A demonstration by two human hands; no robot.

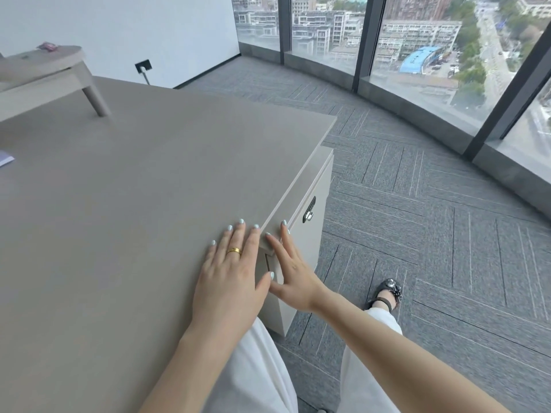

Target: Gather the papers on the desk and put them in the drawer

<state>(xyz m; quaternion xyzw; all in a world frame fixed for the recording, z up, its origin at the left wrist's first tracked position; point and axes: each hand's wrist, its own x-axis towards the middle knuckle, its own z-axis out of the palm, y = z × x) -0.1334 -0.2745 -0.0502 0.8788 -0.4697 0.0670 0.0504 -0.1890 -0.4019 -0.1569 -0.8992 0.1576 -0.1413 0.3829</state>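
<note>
While the left hand [229, 272] lies flat and open on the grey desk top [134, 189], palm down with fingers spread and a gold ring [234, 251] on one finger, the right hand [290, 271] is also open and grips nothing. Its fingers are stretched out against the front of the drawer [301, 231] just below the desk edge, the fingertips touching the panel near its top lip and the thumb pointing back toward the left hand's thumb, almost touching it. That drawer front sits flush with the pale cabinet under the desk corner, so it looks closed. A dark combination lock [309, 210] is set in the panel just beyond the right fingertips.

Far off to the left of the left hand, at the frame edge, the corner of a pale purple-edged paper [5, 158] lies on the desk; only a sliver shows. Well beyond both hands, a raised desk shelf [44, 70] stands on an angled leg, with a small pinkish item on top, too small to tell what it is.

Below the right forearm are white trousers [262, 374] and a black embellished shoe [387, 293] on grey patterned carpet [432, 234]. Floor-to-ceiling windows [417, 40] curve round beyond the right hand.
</note>
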